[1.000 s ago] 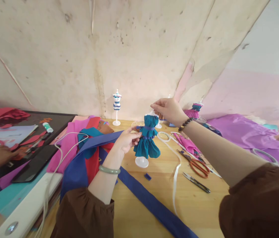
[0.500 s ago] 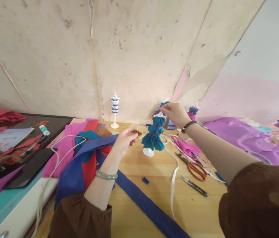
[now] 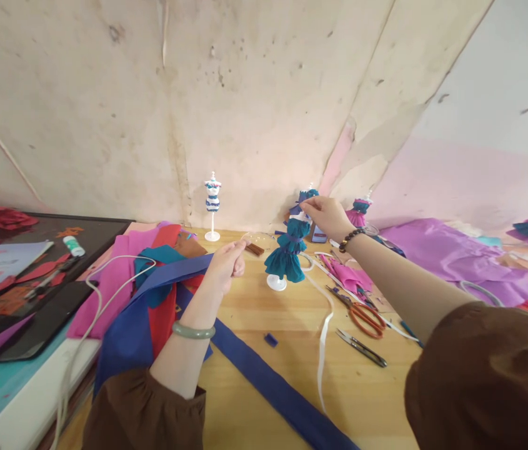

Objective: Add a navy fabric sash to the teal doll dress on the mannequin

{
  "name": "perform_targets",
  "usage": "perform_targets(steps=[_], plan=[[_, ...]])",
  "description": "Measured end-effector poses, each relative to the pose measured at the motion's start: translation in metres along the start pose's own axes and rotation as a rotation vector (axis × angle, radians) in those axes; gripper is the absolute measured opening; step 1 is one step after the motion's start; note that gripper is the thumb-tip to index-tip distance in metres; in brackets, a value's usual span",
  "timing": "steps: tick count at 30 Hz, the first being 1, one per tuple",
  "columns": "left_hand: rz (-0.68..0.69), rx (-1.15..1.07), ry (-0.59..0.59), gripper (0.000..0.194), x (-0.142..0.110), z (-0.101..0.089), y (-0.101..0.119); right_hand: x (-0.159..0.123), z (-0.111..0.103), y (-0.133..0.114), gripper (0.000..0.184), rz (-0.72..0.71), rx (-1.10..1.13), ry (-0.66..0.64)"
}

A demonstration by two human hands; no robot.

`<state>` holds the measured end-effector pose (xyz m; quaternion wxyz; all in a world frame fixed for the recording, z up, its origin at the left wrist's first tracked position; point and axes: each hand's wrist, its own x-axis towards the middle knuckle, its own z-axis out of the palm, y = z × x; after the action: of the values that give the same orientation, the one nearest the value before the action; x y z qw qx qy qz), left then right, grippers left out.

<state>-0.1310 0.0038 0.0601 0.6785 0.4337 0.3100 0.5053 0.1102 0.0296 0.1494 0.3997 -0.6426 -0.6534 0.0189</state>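
Note:
In the middle of the table stands a miniature dress form (image 3: 277, 282) on a white base, wearing a ruffled teal dress (image 3: 286, 262). My right hand (image 3: 323, 215) is at the top of this form, thumb and fingertips pinched together. What they hold, if anything, is hidden. A second form with a teal and blue top (image 3: 310, 194) stands just behind those fingertips. To the left, my left hand (image 3: 227, 264) is closed in a pinch above the table, on something too small to make out. Beyond its fingertips lies a flat brown striped piece (image 3: 254, 249), apart from the dress.
Orange-handled scissors (image 3: 367, 320) and thread snips (image 3: 362, 347) lie at right, beside a white ribbon (image 3: 323, 337). A long blue fabric strip (image 3: 268, 381) crosses the front. Another dress form (image 3: 212, 203) stands behind. Fabric pieces (image 3: 125, 344) and a black phone (image 3: 43, 325) are at left.
My left hand has drawn back slightly from the brown piece, its fingers more tightly closed. My right hand stays pinched at the form's top. Another person's hand at far left has mostly left the view.

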Motion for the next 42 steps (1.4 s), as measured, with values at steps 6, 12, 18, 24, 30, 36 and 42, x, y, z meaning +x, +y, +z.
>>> perform_targets(steps=[6,12,18,24,30,36,42], plan=[[0.031,0.031,0.037,0.05,0.009,-0.007,-0.007,0.002,-0.006,0.0,0.023,0.036,-0.001,-0.027],[-0.016,0.686,0.118,0.058,0.025,-0.027,-0.063,0.017,-0.017,0.002,0.021,0.025,0.012,0.021],[-0.13,0.871,-0.06,0.021,0.024,-0.033,-0.109,0.045,-0.025,0.001,0.017,-0.06,0.007,0.122],[-0.157,0.869,-0.138,0.027,0.026,-0.041,-0.116,0.082,-0.001,-0.008,0.017,-0.095,0.105,0.154],[-0.205,0.823,-0.203,0.032,0.032,-0.048,-0.119,0.102,0.062,-0.019,0.019,-0.174,0.199,0.063],[-0.238,0.818,-0.206,0.027,0.032,-0.049,-0.117,0.116,0.117,-0.019,0.023,-0.191,0.223,0.03],[-0.237,0.83,-0.193,0.023,0.03,-0.046,-0.114,0.139,0.144,-0.017,0.022,-0.226,0.227,-0.017]])
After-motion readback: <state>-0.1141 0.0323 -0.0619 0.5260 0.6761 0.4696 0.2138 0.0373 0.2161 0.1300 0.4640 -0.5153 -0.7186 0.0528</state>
